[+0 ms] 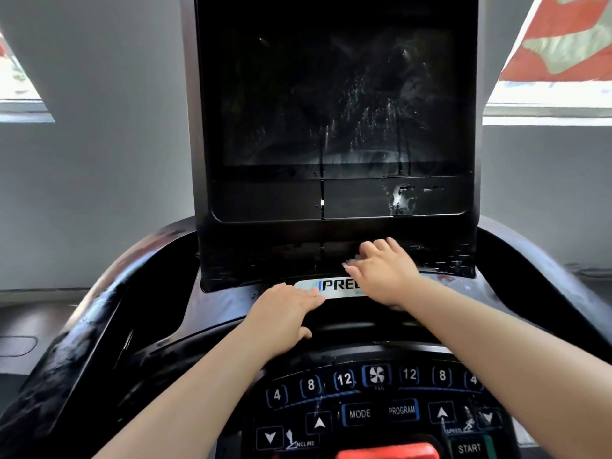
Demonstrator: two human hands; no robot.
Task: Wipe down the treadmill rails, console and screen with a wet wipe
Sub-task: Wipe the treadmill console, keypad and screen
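The silver nameplate (334,288) under the screen reads "PRE" in dark letters before both hands cover the rest of it. Lower down, the button panel (377,409) shows round keys marked 4, 8, 12 on the left and 12, 8, 4 on the right, with a fan button (377,375) labelled "FAN" between them; beneath sit "MODE", "PROGRAM", arrow keys, "INCLINE" beside a small figure, a partly legible "SPEED", and "START" at the lower right. A red stop button (387,452) shows at the bottom edge. The left hand (284,309) lies flat on the black console (231,306) with fingers straight, its fingertips touching the left end of the nameplate and its thumb hanging over the console's front edge. The right hand (384,273) is pressed against the base of the screen housing just above the nameplate, fingers spread and slightly bent over a small pale wad that appears to be the wet wipe (351,261); only a sliver of it shows by the fingertips, so how it is held cannot be told for sure. The dark screen (337,97) is switched off and carries wet streaks, droplets and two long drips running down onto the frame below. The left rail (76,329) curves down, glossy with smears. Grey wall, bright windows (546,101) and a red-and-green patterned cloth (569,38) lie behind.
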